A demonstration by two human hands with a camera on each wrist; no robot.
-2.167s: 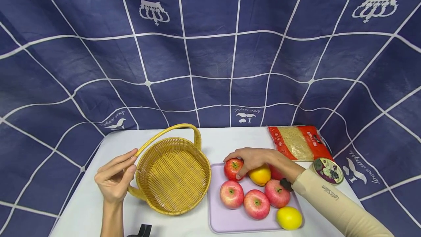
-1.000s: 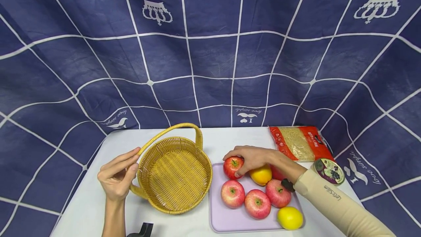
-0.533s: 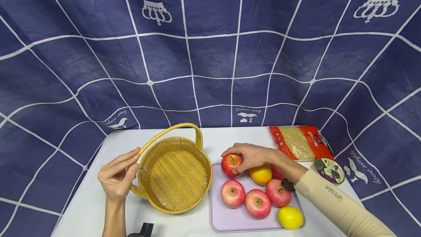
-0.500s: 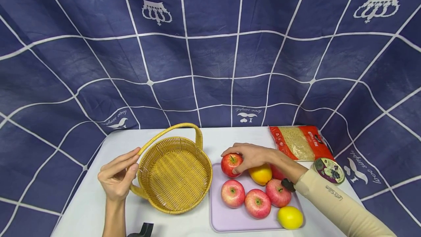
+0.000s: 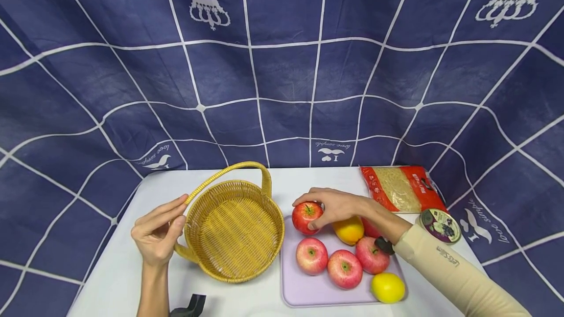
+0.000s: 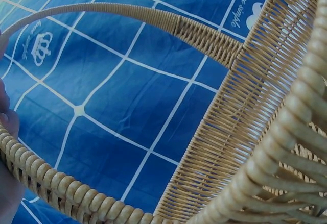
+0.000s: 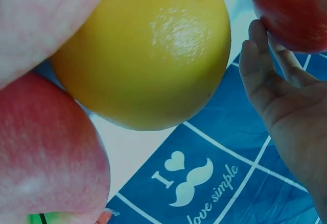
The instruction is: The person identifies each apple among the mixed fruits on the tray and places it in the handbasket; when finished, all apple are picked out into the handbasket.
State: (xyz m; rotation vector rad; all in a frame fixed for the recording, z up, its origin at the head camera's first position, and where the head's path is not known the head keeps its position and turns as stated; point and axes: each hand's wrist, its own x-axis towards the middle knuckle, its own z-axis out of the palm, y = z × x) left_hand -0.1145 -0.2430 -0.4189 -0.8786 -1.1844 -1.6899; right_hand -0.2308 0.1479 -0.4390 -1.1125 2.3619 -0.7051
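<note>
My left hand (image 5: 158, 231) pinches the arched handle (image 5: 220, 175) of a round yellow wicker basket (image 5: 233, 238) on the white table; nothing lies in the basket. In the left wrist view the handle (image 6: 117, 9) curves over to the woven wall. My right hand (image 5: 337, 207) grips a red apple (image 5: 304, 219) at the back left corner of a lilac tray (image 5: 304, 292), thumb in front and fingers behind. The right wrist view shows the fingers against this apple (image 7: 294, 9). Beside the hand sits an orange (image 5: 349, 230), with a partly hidden apple (image 5: 371, 226) behind the wrist.
More pink-red apples (image 5: 345, 269) and a lemon (image 5: 387, 287) lie on the tray. Behind the right forearm are a red packet (image 5: 398, 190) and a round labelled tin (image 5: 439, 225). A black strap-like piece (image 5: 190, 307) shows at the front edge. A blue checked cloth (image 5: 282, 72) hangs behind.
The right hand has shifted slightly left and back with the red apple, which now overlaps the tray's back left rim. The left hand still pinches the basket handle.
</note>
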